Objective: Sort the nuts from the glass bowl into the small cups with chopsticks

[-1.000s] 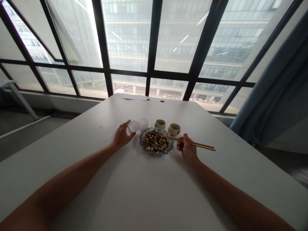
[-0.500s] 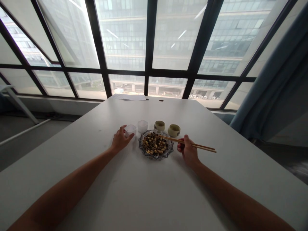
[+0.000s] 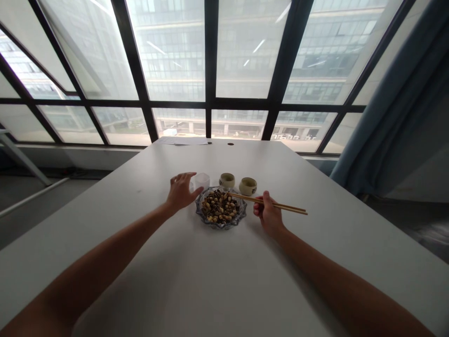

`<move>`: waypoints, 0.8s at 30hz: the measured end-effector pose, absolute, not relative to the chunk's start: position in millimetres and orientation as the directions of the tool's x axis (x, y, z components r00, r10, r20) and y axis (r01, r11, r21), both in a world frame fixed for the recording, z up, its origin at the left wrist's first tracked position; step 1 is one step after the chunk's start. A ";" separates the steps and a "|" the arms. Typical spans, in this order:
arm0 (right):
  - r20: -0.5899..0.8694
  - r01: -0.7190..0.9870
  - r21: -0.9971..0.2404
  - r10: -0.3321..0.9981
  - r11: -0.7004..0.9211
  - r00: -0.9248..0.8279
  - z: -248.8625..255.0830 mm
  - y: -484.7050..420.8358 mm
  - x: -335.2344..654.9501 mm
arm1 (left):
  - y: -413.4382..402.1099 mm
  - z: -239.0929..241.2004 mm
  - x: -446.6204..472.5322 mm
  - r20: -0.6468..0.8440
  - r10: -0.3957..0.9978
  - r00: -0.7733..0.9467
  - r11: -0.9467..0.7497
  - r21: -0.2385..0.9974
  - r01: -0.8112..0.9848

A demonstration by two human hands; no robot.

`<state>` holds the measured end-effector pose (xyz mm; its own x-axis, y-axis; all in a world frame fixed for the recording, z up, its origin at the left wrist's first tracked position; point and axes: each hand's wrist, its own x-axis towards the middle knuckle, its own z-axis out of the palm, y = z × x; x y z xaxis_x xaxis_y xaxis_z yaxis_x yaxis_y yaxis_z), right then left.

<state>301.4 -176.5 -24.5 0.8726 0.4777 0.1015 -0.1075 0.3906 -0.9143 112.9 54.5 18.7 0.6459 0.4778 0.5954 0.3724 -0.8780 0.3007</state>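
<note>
At the left, your left hand (image 3: 179,193) is over the white table (image 3: 196,285), thumb and fingers spread apart. A faint pale shape (image 3: 191,186) shows in that gap; whether you touch it, I can't tell. Just beyond your fingertips stands a translucent cup (image 3: 202,181); it looks light, so a brush from your fingers could tip it. Next comes the glass bowl (image 3: 221,226), full of mixed nuts and seeds (image 3: 220,210); your thumb is near its scalloped rim, and a sideways push could shift it. Behind it stands a green cup (image 3: 227,181), and right of that a second green cup (image 3: 247,188). The chopsticks (image 3: 245,198) run from the nuts past the second one, so a wide swing could knock it. Your right hand (image 3: 271,215) is closed around them; smooth, rounded pieces could slip out if the tips cross or your grip loosens.
</note>
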 end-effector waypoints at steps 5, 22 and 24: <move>0.150 -0.039 -0.924 0.456 0.379 0.877 -22.3 -178.0 299.8 | 36.2 41.2 181.6 0.437 0.402 0.804 -0.912 0.267 0.311; 0.297 0.164 -0.903 0.301 0.397 0.906 -9.7 -185.1 313.0 | 39.3 40.2 260.0 0.226 0.477 0.849 -0.879 0.127 0.460; 0.342 0.216 -0.895 0.289 0.390 0.894 -6.3 -186.5 311.6 | 39.0 37.3 252.6 0.408 0.352 0.843 -0.930 0.052 0.363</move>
